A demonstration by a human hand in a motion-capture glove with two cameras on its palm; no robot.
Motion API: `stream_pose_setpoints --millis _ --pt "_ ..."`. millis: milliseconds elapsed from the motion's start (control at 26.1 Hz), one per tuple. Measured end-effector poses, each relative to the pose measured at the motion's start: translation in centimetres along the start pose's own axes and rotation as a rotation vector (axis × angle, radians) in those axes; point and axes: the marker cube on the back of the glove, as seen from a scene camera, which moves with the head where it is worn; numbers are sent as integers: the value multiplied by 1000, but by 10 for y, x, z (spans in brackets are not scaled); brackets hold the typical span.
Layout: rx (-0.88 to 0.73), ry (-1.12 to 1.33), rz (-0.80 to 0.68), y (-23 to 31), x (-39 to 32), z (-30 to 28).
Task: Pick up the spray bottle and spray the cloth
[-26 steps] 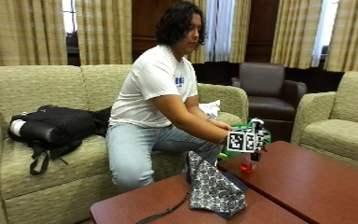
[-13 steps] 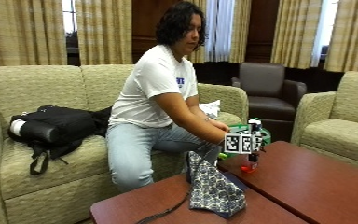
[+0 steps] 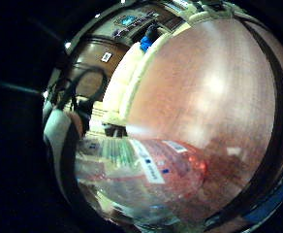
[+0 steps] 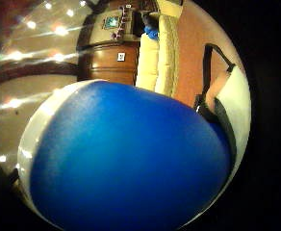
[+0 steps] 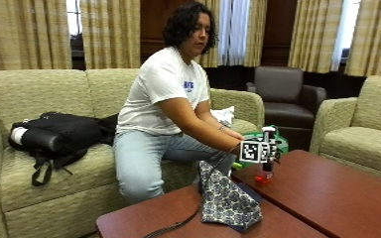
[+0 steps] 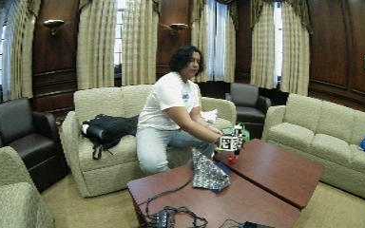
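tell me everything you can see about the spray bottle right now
The spray bottle stands upright on the reddish-brown table, just beside the patterned cloth. Its body looks like clear plastic with printed labels and a red base; a white nozzle shows at the top. The gloved right hand is around its upper part. In the thumb-side palm view a blue rounded part fills the picture, close to the palm.

The cloth (image 5: pixel 226 201) lies on the table (image 5: pixel 322 198), just beside the spray bottle (image 5: pixel 265 171), seemingly standing there.
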Motion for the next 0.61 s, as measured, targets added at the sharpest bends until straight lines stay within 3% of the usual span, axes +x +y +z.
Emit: stream_pose_setpoints --millis 268,612 --pt "79 84 11 -12 -3 0" --pt "-50 134 45 -3 0 -6"
